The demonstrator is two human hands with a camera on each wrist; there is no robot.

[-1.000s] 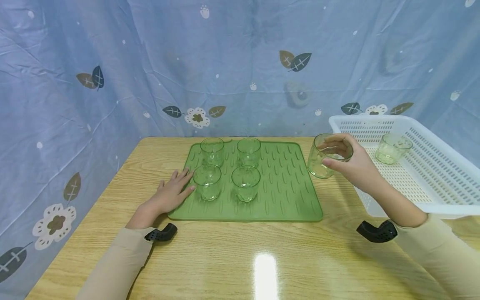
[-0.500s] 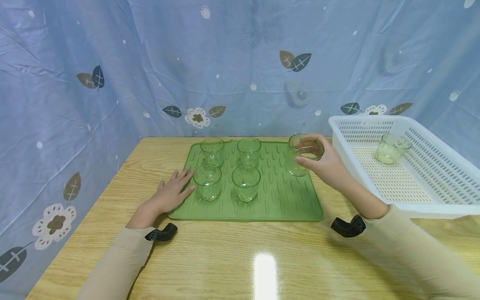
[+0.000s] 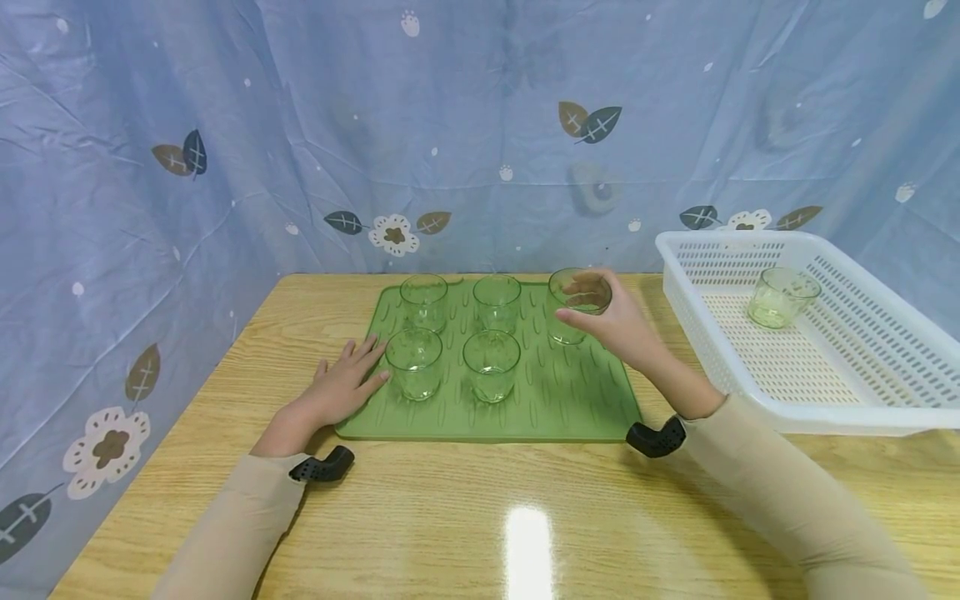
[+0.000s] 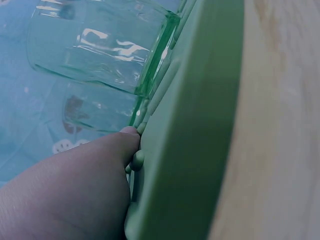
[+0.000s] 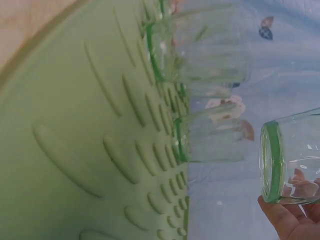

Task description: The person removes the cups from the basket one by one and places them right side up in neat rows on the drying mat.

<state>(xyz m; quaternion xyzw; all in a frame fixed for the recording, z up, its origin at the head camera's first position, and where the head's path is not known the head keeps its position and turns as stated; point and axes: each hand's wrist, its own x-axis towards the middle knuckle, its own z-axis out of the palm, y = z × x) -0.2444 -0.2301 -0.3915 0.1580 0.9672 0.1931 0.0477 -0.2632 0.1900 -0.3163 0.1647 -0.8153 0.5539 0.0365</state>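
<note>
My right hand (image 3: 618,323) grips a clear green-tinted glass (image 3: 564,323) between thumb and fingers over the back right part of a green drying mat (image 3: 558,412). In the right wrist view, the base of this held glass (image 5: 274,162) is raised off the mat, with fingertips around its side. My left hand (image 3: 337,392) rests with spread fingers on the mat's left edge. Its thumb (image 4: 122,145) lies close to the front left glass (image 4: 100,45). Several matching glasses stand upright on the mat in two rows, among them the front one nearer the middle (image 3: 491,371).
A white perforated plastic basket (image 3: 862,417) stands at the right, with one more glass (image 3: 782,300) tilted inside it. The wooden table (image 3: 420,517) extends in front of the mat. Behind it hangs a blue patterned curtain (image 3: 480,125).
My right hand has carried the glass leftward from between basket and mat to over the mat's back right part. The left hand and the standing glasses have stayed still.
</note>
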